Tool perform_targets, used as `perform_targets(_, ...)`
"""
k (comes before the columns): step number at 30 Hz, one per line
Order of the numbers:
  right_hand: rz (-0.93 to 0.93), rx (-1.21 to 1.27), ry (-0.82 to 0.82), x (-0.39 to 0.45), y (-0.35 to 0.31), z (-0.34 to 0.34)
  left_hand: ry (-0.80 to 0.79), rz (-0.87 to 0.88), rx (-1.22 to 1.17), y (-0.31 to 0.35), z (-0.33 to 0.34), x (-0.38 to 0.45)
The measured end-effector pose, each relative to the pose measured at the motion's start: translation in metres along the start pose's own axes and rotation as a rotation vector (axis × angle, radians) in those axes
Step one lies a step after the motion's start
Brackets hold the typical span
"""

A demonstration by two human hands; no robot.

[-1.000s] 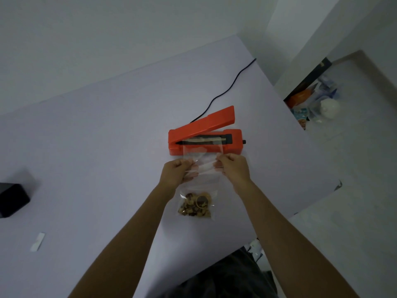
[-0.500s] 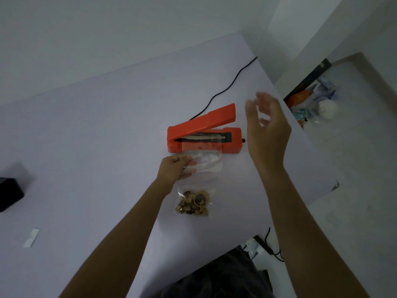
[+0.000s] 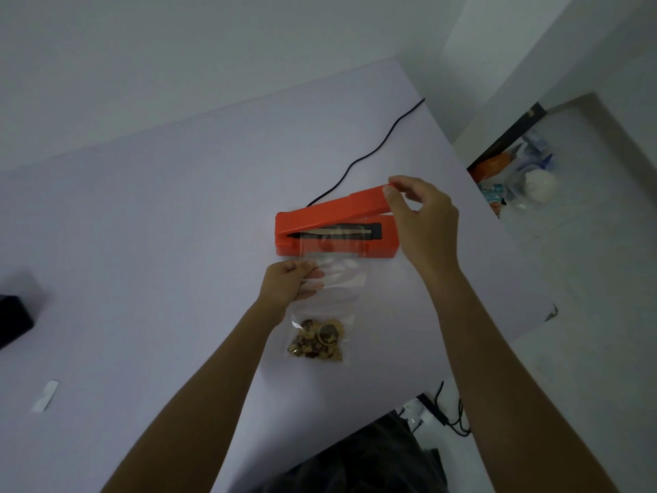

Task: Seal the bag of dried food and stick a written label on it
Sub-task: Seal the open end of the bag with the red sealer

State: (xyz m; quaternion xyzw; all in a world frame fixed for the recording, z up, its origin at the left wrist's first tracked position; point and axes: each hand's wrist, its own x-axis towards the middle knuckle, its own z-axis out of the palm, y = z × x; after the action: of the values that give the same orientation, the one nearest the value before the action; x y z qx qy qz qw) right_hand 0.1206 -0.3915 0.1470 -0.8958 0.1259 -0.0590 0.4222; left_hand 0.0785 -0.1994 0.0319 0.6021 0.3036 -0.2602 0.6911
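The clear bag [image 3: 329, 279] lies flat on the table [image 3: 160, 243] between my two forearms, its open top laid over the black sealing strip of the orange heat sealer [image 3: 336, 229] and its bottom end nearer to me. The dried food [image 3: 316, 341] is bunched at that near end, just below my left wrist, a brown and tan heap of small pieces with one ring-shaped slice on top.

My left hand [image 3: 284, 288] pinches the bag's left edge, thumb on top and fingers curled under the plastic, just short of the sealer's front face. My right hand [image 3: 419, 218] is at the free end of the sealer's raised arm: the thumb presses against the arm's tip and the index finger arches over it, the other fingers loosely bent behind. The arm stands tilted up, hinged at the end above my left hand, so the sealer's mouth is open over the bag's top.

Beyond the sealer a black cord [image 3: 373, 154] runs away across the table to its far edge. Far out to the left of my left arm a small white label strip [image 3: 45, 396] lies on the table, and farther left a black object [image 3: 14, 320] sits at the frame's edge.
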Motion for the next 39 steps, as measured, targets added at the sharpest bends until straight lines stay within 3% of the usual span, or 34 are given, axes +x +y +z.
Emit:
perform_targets(22, 0.152, -0.039, -0.063, 0.007, 0.052, 0.01, -0.011, 0.0, -0.011, -0.001, 0.0, 0.0)
perform_targets(39, 0.148, -0.067, -0.079, 0.009, 0.063, 0.013, -0.005, 0.002, -0.015, -0.002, 0.004, 0.001)
